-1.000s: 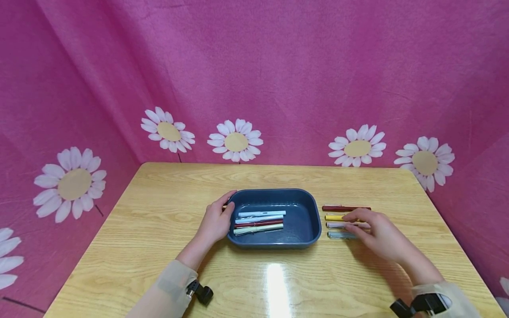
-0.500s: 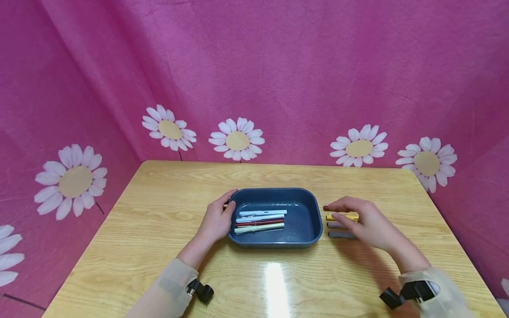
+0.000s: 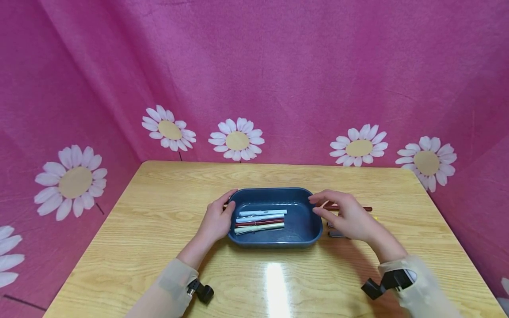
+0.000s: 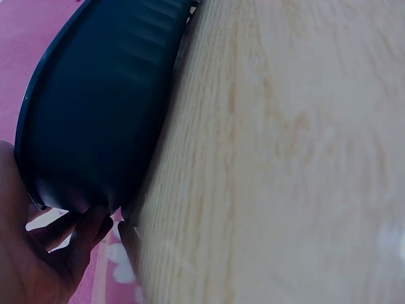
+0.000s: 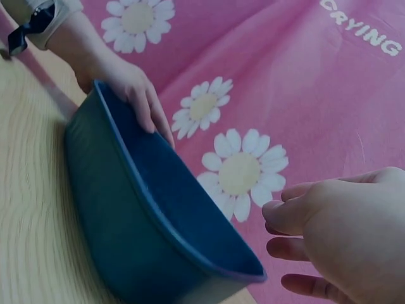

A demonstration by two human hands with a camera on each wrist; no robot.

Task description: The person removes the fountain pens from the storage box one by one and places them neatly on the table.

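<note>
A dark blue plastic bin (image 3: 274,244) sits on the table. My left hand (image 3: 216,221) grips its left end, thumb at the rim and fingers on the outer end wall. Inside lie several capped pens side by side: two pale blue-white pens (image 3: 262,213), a dark red pen (image 3: 260,223) and a pale cream pen (image 3: 260,228). My right hand (image 3: 346,214) is at the bin's right end, fingertips right by the rim and holding nothing. Under and behind it lie a dark red pen (image 3: 366,209), a yellow pen (image 3: 375,218) and a grey pen (image 3: 337,234), partly hidden.
The wooden table (image 3: 167,190) runs back to a pink cloth (image 3: 278,88) with daisies, which also hangs along both sides. A bright light reflection (image 3: 277,287) shows on the table in front of the bin. Each wrist wears a small black camera (image 3: 204,292).
My right hand has moved left from over the pens on the table to the bin's right end. My left hand, the bin and the pens inside have stayed in place.
</note>
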